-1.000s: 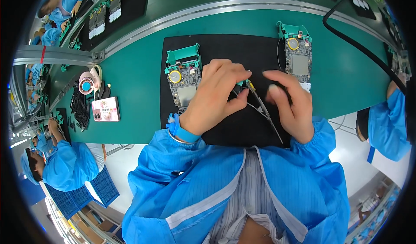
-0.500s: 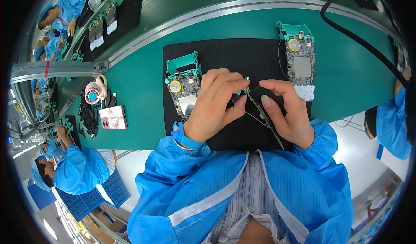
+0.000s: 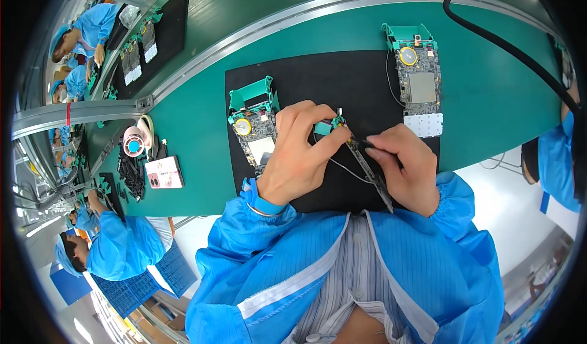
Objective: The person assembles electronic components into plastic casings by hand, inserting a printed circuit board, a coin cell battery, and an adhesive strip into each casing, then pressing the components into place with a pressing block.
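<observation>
My left hand (image 3: 296, 148) is closed on the top end of a circuit board (image 3: 367, 170), which stands tilted and nearly edge-on over the black mat (image 3: 324, 69). A green plastic bracket (image 3: 324, 127) shows at that end, partly covered by my fingers. From it a thin grey cable (image 3: 347, 168) loops down beside the board. Thumb and forefinger of my right hand (image 3: 408, 166) pinch a small black piece (image 3: 367, 143) close to the board's upper edge; its exact kind is too small to tell. Left of my left hand lies another circuit board (image 3: 262, 147) with a green bracket and round yellow-rimmed cell.
A third circuit board (image 3: 422, 87) lies at the mat's right edge. On the left stand a pink handheld fan (image 3: 132, 145), a pink phone (image 3: 164, 173) and a heap of black parts (image 3: 130, 176). A thick black cable (image 3: 507, 49) hangs at right; co-workers (image 3: 125, 246) sit left.
My right hand has moved down slightly and its fingertips have closed on the small black piece. My left hand has shifted a little, showing more of the green bracket. The view has shifted slightly.
</observation>
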`<state>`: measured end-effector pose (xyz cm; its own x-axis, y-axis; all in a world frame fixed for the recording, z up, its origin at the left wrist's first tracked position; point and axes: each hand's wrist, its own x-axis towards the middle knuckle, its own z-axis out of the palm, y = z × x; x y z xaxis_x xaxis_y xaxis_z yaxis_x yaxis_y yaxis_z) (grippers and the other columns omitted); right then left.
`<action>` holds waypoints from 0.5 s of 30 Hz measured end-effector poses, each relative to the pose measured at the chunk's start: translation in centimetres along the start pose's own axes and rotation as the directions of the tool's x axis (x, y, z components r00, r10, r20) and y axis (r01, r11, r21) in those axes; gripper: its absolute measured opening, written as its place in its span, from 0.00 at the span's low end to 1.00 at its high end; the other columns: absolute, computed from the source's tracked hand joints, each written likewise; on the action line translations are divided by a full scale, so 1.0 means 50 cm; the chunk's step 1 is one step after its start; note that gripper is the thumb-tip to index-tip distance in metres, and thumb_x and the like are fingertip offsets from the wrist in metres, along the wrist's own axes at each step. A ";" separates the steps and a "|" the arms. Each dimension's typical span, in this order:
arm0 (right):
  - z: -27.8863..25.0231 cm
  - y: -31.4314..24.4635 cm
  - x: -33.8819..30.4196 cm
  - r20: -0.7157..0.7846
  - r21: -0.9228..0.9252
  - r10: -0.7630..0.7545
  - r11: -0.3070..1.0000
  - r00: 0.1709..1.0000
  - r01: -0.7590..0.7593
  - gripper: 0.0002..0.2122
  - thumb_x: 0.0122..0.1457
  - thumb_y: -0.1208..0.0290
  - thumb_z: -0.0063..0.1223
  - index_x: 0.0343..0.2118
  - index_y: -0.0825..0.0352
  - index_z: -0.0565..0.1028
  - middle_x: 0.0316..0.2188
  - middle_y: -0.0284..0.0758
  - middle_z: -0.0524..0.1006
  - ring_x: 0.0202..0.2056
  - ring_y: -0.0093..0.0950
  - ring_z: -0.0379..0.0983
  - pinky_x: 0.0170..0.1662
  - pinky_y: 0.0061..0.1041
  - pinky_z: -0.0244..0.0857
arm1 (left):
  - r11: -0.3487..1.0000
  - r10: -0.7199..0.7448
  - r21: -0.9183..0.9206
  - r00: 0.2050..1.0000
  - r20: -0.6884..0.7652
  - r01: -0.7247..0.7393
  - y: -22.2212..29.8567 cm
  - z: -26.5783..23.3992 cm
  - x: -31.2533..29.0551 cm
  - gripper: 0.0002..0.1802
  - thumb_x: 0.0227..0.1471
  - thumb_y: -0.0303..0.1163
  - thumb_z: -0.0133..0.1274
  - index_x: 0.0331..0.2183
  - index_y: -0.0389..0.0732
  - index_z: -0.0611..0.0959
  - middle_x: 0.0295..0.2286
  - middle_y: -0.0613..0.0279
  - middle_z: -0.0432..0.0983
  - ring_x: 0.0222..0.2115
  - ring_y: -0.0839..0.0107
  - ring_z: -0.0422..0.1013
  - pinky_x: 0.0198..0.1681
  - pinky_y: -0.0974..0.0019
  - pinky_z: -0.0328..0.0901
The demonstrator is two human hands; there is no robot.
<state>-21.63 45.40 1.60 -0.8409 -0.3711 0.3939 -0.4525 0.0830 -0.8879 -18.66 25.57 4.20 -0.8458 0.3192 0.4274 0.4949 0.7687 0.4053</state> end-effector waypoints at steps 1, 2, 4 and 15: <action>-0.004 0.004 -0.002 0.029 0.031 -0.062 0.998 0.998 0.061 0.11 0.46 0.89 0.55 0.34 0.72 0.75 0.26 0.41 0.75 0.27 0.35 0.72 0.28 0.27 0.66 | 1.000 -0.001 -0.001 1.000 0.002 0.001 0.000 0.001 0.000 0.22 0.32 0.17 0.54 0.36 0.44 0.79 0.40 0.55 0.67 0.42 0.53 0.63 0.44 0.54 0.59; -0.008 0.007 -0.002 0.030 0.031 -0.060 0.998 0.998 0.059 0.11 0.46 0.89 0.55 0.34 0.72 0.75 0.26 0.41 0.75 0.27 0.35 0.72 0.28 0.27 0.66 | 1.000 0.004 -0.007 1.000 -0.002 -0.004 -0.001 0.001 0.000 0.22 0.32 0.17 0.54 0.36 0.44 0.79 0.40 0.55 0.67 0.42 0.53 0.63 0.44 0.55 0.59; -0.014 0.012 0.001 0.098 -0.031 -0.225 0.973 0.969 0.229 0.13 0.43 0.90 0.54 0.35 0.74 0.74 0.24 0.41 0.74 0.26 0.36 0.71 0.27 0.28 0.66 | 1.000 0.009 -0.014 1.000 -0.005 -0.009 0.000 0.000 0.001 0.21 0.32 0.17 0.54 0.35 0.44 0.79 0.40 0.55 0.67 0.42 0.53 0.63 0.44 0.55 0.59; -0.031 -0.083 0.034 0.232 -0.192 -0.183 0.954 0.955 0.230 0.16 0.41 0.84 0.57 0.37 0.72 0.75 0.28 0.39 0.68 0.29 0.36 0.65 0.29 0.31 0.61 | 0.898 -0.040 -0.426 0.984 0.175 0.112 -0.003 -0.066 0.028 0.30 0.38 0.22 0.52 0.49 0.35 0.71 0.52 0.47 0.63 0.54 0.47 0.58 0.55 0.55 0.53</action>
<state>-21.66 45.86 6.34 -0.6515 -0.5844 0.4838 -0.6819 0.1715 -0.7110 -19.24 24.08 7.41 -0.8867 0.3803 0.2631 0.4344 0.4900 0.7558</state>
